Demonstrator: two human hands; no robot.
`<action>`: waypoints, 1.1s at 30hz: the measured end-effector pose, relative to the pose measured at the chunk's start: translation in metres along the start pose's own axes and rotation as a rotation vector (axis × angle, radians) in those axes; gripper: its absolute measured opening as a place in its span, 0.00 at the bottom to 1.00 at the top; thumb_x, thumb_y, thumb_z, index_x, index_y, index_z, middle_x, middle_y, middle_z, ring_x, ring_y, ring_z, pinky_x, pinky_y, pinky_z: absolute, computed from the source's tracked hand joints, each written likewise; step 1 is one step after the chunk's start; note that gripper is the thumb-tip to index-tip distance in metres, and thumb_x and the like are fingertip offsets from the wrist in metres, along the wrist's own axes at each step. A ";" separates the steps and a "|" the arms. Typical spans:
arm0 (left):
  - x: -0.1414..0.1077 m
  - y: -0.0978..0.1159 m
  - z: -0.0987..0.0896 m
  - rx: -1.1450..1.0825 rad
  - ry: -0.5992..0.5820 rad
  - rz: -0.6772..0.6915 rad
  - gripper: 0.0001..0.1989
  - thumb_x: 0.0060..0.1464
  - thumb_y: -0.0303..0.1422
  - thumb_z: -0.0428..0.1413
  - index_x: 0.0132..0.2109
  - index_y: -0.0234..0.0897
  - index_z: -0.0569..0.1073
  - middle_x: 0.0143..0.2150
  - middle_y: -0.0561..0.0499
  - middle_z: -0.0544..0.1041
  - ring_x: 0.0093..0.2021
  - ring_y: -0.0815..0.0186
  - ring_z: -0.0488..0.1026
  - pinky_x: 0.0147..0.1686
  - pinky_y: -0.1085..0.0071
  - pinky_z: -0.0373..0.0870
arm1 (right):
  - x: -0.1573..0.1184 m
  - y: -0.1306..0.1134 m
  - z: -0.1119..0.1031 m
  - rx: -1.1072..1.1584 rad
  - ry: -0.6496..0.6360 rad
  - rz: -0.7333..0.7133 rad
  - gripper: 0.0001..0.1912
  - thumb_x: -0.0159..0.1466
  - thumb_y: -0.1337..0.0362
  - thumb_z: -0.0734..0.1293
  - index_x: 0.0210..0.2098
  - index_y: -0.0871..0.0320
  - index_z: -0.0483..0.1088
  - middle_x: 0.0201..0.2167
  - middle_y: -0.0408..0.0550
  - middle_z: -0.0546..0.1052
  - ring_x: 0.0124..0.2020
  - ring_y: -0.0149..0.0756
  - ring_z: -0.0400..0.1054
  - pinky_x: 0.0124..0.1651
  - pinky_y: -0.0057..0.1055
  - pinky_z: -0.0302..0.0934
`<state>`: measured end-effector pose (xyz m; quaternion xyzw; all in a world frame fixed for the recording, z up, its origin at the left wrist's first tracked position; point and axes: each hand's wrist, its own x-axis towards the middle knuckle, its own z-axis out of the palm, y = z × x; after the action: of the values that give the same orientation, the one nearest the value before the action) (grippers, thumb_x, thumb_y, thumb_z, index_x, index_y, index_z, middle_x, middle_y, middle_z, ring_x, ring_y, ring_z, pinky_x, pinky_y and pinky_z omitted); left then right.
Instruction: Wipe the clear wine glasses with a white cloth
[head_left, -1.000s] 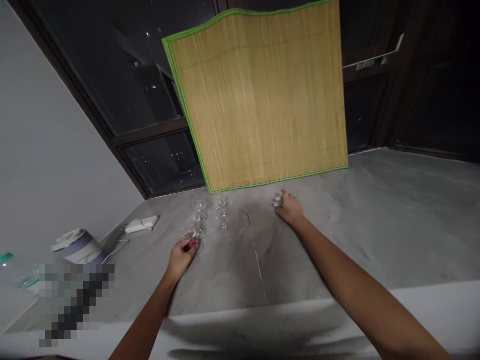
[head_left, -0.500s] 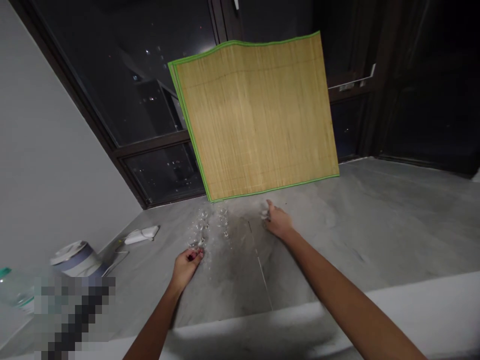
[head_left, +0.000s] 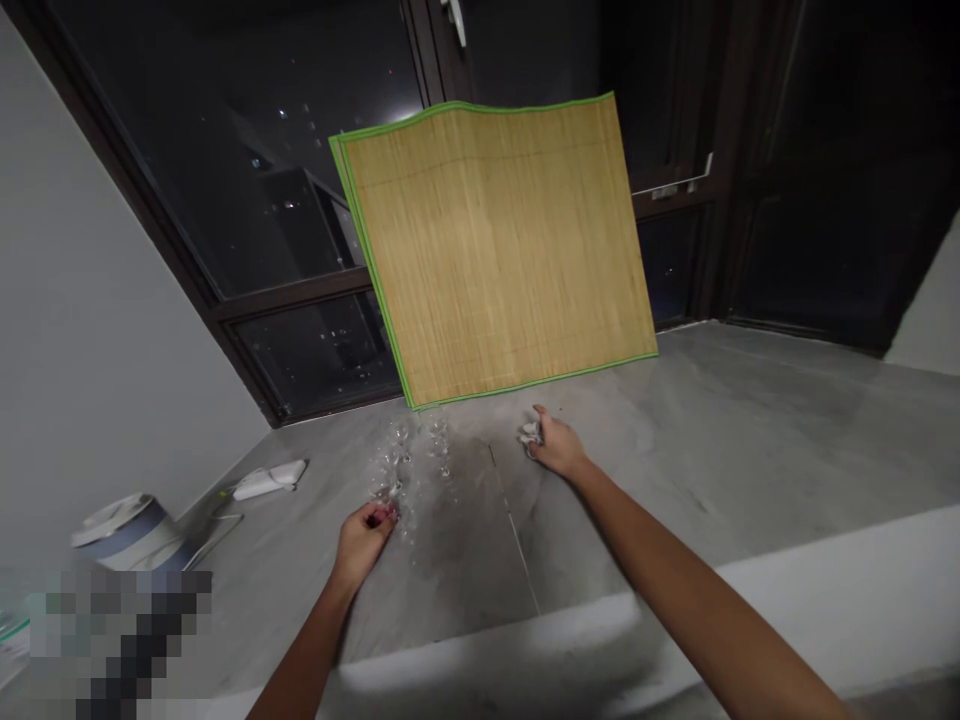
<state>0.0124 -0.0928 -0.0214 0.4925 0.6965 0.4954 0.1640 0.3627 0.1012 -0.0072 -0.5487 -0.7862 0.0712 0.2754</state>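
Note:
My left hand (head_left: pixel 361 545) rests low over the grey marbled ledge, its fingers pinched around something small and reddish-pink, mostly hidden by the fingertips. Clear, shiny glass-like pieces (head_left: pixel 394 465) stand in a row just beyond those fingers. A second short row of clear pieces (head_left: pixel 439 445) is to the right of them. Farther right, my right hand (head_left: pixel 559 445) is closed on a crumpled white wad (head_left: pixel 530 434), perhaps tissue or cloth, close to the ledge surface. One of its fingers points away toward the mat. Their outlines are too fine to name the clear pieces exactly.
A green-edged bamboo mat (head_left: pixel 502 260) leans upright against the dark window. At left on the ledge (head_left: pixel 645 540) are a white device with a cord (head_left: pixel 270 480), a blue-and-white tub (head_left: pixel 135 535) and a green-rimmed clear container (head_left: pixel 15 628). A pale wall (head_left: pixel 90 300) closes the left side.
The view has shifted, so the mat and ledge items sit farther left. My right hand is slightly farther right along the ledge, and its white wad shows more clearly. The left hand keeps its pinch.

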 end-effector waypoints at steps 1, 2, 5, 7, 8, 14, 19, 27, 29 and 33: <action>0.000 0.001 0.000 0.002 0.001 -0.001 0.16 0.38 0.45 0.60 0.23 0.37 0.70 0.20 0.57 0.64 0.24 0.70 0.61 0.27 0.74 0.57 | 0.000 -0.001 0.000 0.002 0.002 -0.012 0.39 0.60 0.62 0.65 0.67 0.63 0.49 0.47 0.56 0.76 0.49 0.44 0.69 0.49 0.33 0.57; 0.000 0.001 0.000 0.003 0.003 -0.002 0.16 0.38 0.46 0.60 0.23 0.37 0.70 0.20 0.57 0.64 0.24 0.70 0.61 0.27 0.74 0.57 | -0.001 -0.002 0.000 0.006 0.008 -0.019 0.39 0.60 0.62 0.65 0.68 0.63 0.49 0.47 0.56 0.76 0.49 0.44 0.69 0.50 0.33 0.57; 0.000 0.002 0.000 0.009 0.010 -0.005 0.16 0.37 0.46 0.60 0.23 0.37 0.70 0.19 0.57 0.64 0.24 0.70 0.60 0.26 0.74 0.56 | -0.001 -0.002 0.000 0.020 0.043 -0.023 0.39 0.61 0.61 0.64 0.68 0.64 0.48 0.46 0.56 0.76 0.49 0.44 0.69 0.50 0.33 0.57; 0.000 0.003 0.000 0.009 0.012 -0.003 0.16 0.38 0.45 0.60 0.22 0.37 0.69 0.19 0.57 0.64 0.24 0.70 0.60 0.26 0.74 0.56 | 0.000 0.000 0.000 0.027 0.075 0.002 0.39 0.61 0.61 0.64 0.68 0.64 0.48 0.46 0.56 0.76 0.48 0.44 0.69 0.49 0.33 0.57; 0.000 0.003 0.000 0.008 0.013 -0.002 0.15 0.38 0.45 0.60 0.22 0.37 0.69 0.19 0.57 0.64 0.24 0.70 0.61 0.27 0.74 0.57 | 0.000 0.001 0.000 0.029 0.090 0.020 0.39 0.61 0.61 0.64 0.67 0.64 0.48 0.46 0.56 0.76 0.48 0.44 0.69 0.49 0.33 0.57; -0.001 0.003 0.001 0.002 0.025 0.001 0.14 0.39 0.44 0.60 0.23 0.36 0.70 0.20 0.56 0.66 0.24 0.69 0.62 0.27 0.73 0.58 | 0.000 0.004 -0.002 -0.015 0.115 0.166 0.38 0.60 0.62 0.64 0.67 0.64 0.49 0.50 0.59 0.74 0.52 0.48 0.66 0.50 0.35 0.58; -0.001 0.003 0.000 -0.001 0.026 -0.007 0.14 0.38 0.43 0.60 0.24 0.36 0.71 0.20 0.56 0.67 0.24 0.69 0.63 0.27 0.73 0.59 | -0.003 0.004 -0.003 -0.077 0.171 0.256 0.36 0.60 0.61 0.64 0.65 0.64 0.53 0.58 0.64 0.66 0.58 0.54 0.59 0.55 0.42 0.56; 0.001 0.001 0.000 -0.007 0.027 -0.004 0.15 0.38 0.44 0.60 0.23 0.37 0.70 0.20 0.57 0.66 0.24 0.70 0.62 0.27 0.73 0.58 | -0.001 0.007 0.000 -0.010 0.060 0.222 0.38 0.60 0.63 0.65 0.67 0.67 0.49 0.54 0.63 0.71 0.54 0.50 0.65 0.52 0.37 0.58; 0.001 0.000 0.000 -0.004 0.028 -0.003 0.14 0.38 0.44 0.60 0.23 0.37 0.70 0.20 0.57 0.65 0.24 0.70 0.62 0.27 0.73 0.58 | 0.001 0.009 0.002 0.004 0.046 0.201 0.38 0.60 0.63 0.64 0.67 0.67 0.49 0.51 0.62 0.74 0.52 0.48 0.67 0.50 0.35 0.59; 0.002 -0.001 0.001 -0.002 0.028 0.005 0.14 0.38 0.43 0.60 0.21 0.38 0.68 0.19 0.56 0.65 0.24 0.69 0.62 0.27 0.72 0.58 | 0.002 0.010 0.004 0.012 0.056 0.156 0.37 0.60 0.65 0.64 0.66 0.66 0.50 0.49 0.59 0.75 0.51 0.46 0.68 0.49 0.34 0.59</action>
<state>0.0114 -0.0911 -0.0222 0.4873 0.6969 0.5033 0.1535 0.3684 0.1076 -0.0135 -0.6083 -0.7325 0.0819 0.2943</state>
